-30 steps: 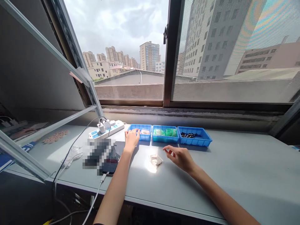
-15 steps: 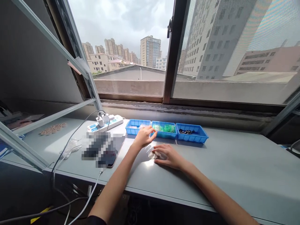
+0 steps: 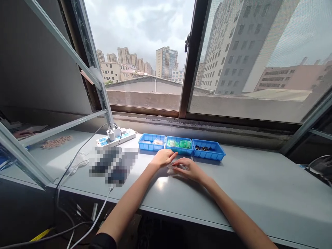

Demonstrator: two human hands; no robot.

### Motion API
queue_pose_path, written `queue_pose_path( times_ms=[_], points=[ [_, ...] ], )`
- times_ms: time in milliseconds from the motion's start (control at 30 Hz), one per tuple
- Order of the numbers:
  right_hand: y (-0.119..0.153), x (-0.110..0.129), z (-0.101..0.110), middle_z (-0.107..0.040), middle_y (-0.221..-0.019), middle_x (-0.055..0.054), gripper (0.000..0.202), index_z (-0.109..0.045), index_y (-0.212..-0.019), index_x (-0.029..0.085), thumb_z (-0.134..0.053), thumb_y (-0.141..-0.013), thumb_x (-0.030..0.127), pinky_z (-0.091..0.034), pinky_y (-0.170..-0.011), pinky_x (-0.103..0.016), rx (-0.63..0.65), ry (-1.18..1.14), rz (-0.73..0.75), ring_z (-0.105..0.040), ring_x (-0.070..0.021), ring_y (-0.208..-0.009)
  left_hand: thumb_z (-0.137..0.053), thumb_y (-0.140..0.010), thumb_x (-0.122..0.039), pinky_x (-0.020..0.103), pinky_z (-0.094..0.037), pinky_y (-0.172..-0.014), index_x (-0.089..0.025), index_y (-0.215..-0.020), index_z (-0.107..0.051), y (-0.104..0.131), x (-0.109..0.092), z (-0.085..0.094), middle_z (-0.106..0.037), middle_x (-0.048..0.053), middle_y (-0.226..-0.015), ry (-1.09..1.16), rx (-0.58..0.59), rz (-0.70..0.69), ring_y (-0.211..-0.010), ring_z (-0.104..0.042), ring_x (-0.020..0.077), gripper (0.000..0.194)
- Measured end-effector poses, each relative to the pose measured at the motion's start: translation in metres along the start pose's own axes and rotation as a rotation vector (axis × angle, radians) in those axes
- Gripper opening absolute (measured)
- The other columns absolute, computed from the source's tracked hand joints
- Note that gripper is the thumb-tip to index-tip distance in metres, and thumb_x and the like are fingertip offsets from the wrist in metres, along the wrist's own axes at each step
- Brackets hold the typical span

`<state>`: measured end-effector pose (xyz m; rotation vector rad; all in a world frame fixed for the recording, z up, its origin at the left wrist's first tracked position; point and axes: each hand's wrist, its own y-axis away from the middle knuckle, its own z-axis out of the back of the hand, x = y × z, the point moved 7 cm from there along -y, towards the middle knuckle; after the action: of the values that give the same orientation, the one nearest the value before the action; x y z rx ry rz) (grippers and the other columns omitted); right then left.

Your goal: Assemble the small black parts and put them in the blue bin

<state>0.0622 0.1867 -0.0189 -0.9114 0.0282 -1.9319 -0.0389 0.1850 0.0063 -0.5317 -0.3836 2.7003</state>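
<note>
Blue trays [image 3: 185, 151], three, stand beyond left hand [image 3: 164, 157] and right hand [image 3: 190, 168], both grips unclear.

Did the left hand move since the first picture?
Yes. The left hand moved right and nearer the person: it was at the left blue tray, and now it's in front of where that meets the middle blue tray.

left sleeve [image 3: 104, 241]: black, hem near the elbow | left forearm [image 3: 132, 197]: bare, slender, tapering to the wrist | right forearm [image 3: 230, 209]: bare, slender | left hand [image 3: 163, 158], right hand [image 3: 190, 169]: bare, slim-fingered
</note>
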Motion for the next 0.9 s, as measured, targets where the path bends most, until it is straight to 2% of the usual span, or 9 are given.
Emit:
queue_pose_path(
  times_ms=[167,300,433,533,633,767,900],
  points=[
    [0.001,0.002,0.003,-0.071,-0.085,-0.004,0.018,-0.070,-0.087,0.022,-0.060,-0.079,0.035,-0.047,-0.071,-0.031,-0.013,0.011,0.008,-0.063,-0.0196,-0.079,-0.028,-0.091,-0.036,0.030,-0.039,-0.067,-0.021,-0.058,-0.057,0.002,-0.003,0.006,-0.057,0.004,-0.063,0.015,-0.022,-0.011,-0.066,-0.052,0.0181,0.046],
    [0.001,-0.001,0.005,-0.070,-0.081,-0.005,0.025,-0.070,-0.083,0.022,-0.050,-0.085,0.037,-0.045,-0.065,-0.028,-0.047,0.091,-0.001,-0.062,-0.0181,-0.072,-0.029,-0.090,-0.039,0.029,-0.039,-0.066,-0.021,-0.058,-0.057,-0.001,-0.006,0.002,-0.055,0.005,-0.063,-0.008,-0.019,-0.046,-0.067,-0.051,0.0187,0.046],
    [0.002,-0.006,0.011,-0.067,-0.072,-0.004,0.037,-0.067,-0.076,0.020,-0.037,-0.090,0.039,-0.042,-0.058,-0.027,-0.071,0.199,-0.062,-0.058,-0.0165,-0.064,-0.025,-0.091,-0.039,0.029,-0.038,-0.065,-0.021,-0.060,-0.056,-0.003,-0.009,-0.005,-0.055,0.005,-0.067,-0.028,0.000,-0.069,-0.068,-0.051,0.0182,0.048],
    [0.003,-0.011,0.017,-0.066,-0.073,-0.003,0.035,-0.065,-0.076,0.021,-0.038,-0.088,0.039,-0.041,-0.056,-0.026,-0.109,0.212,-0.120,-0.057,-0.0157,-0.062,-0.026,-0.091,-0.039,0.028,-0.038,-0.064,-0.021,-0.061,-0.056,-0.003,-0.009,-0.008,-0.056,0.005,-0.070,-0.020,0.023,-0.060,-0.067,-0.052,0.0171,0.046],
    [0.004,-0.015,0.024,-0.067,-0.076,-0.003,0.029,-0.063,-0.078,0.022,-0.041,-0.085,0.039,-0.040,-0.055,-0.026,-0.179,0.214,-0.188,-0.058,-0.0160,-0.061,-0.036,-0.089,-0.044,0.028,-0.039,-0.063,-0.020,-0.068,-0.057,-0.002,-0.009,-0.006,-0.058,0.004,-0.076,0.014,0.024,-0.043,-0.068,-0.053,0.0168,0.038],
    [0.006,-0.020,0.035,-0.067,-0.073,-0.001,0.029,-0.060,-0.079,0.022,-0.041,-0.084,0.043,-0.040,-0.052,-0.026,-0.328,0.130,-0.273,-0.059,-0.0155,-0.055,-0.048,-0.083,-0.047,0.028,-0.042,-0.063,-0.020,-0.078,-0.057,-0.002,-0.006,-0.001,-0.060,0.002,-0.078,0.138,-0.014,0.005,-0.067,-0.054,0.0159,0.030],
    [0.008,-0.025,0.036,-0.065,-0.064,0.000,0.031,-0.056,-0.080,0.021,-0.041,-0.083,0.048,-0.042,-0.052,-0.026,-0.400,-0.051,-0.302,-0.055,-0.0133,-0.044,-0.048,-0.084,-0.038,0.028,-0.044,-0.058,-0.019,-0.072,-0.057,-0.004,0.001,-0.002,-0.059,0.001,-0.071,0.290,-0.067,0.100,-0.062,-0.053,0.0145,0.024]
  ],
)
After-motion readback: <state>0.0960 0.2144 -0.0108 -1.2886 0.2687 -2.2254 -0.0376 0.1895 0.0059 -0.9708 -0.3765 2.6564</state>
